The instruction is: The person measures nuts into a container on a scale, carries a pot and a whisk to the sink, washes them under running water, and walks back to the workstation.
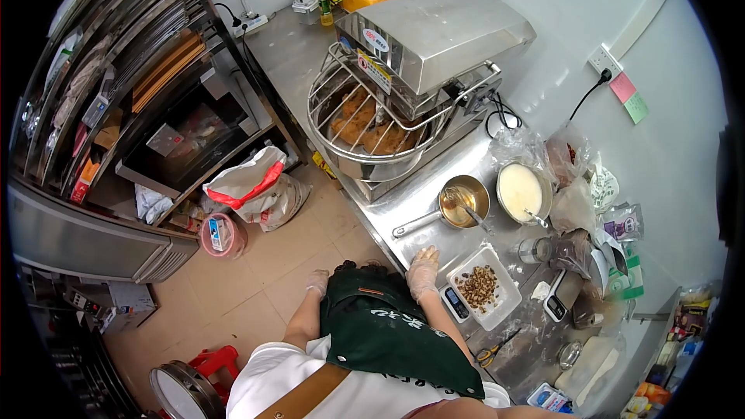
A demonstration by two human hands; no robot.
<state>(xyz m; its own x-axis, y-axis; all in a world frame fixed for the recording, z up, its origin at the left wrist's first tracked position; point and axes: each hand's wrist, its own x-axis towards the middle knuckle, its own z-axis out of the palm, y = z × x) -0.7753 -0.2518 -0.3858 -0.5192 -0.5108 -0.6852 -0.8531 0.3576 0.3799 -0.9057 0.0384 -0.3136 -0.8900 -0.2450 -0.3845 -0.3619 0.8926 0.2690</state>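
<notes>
My right hand [423, 271], in a clear plastic glove, rests at the front edge of the steel worktop with its fingers stretched out and nothing in them. Just beyond it lies the handle of a saucepan [464, 202] with amber liquid and a utensil inside. Right of that hand, a white tray [508, 295] of chopped brown pieces sits on a digital scale [455, 304]. My left hand [317, 282], gloved too, hangs low beside the dark green apron [365, 310], over the floor; its fingers are too small and partly hidden to read.
A large mixer [442, 31] with a wire guard holds brown dough [365, 128]. Nearby are a bowl of creamy white mixture [521, 190], a glass jar [535, 250], another scale [560, 296] and scissors [497, 348]. A sack [260, 190], pink bin [223, 237] and red stool [216, 365] stand on the floor.
</notes>
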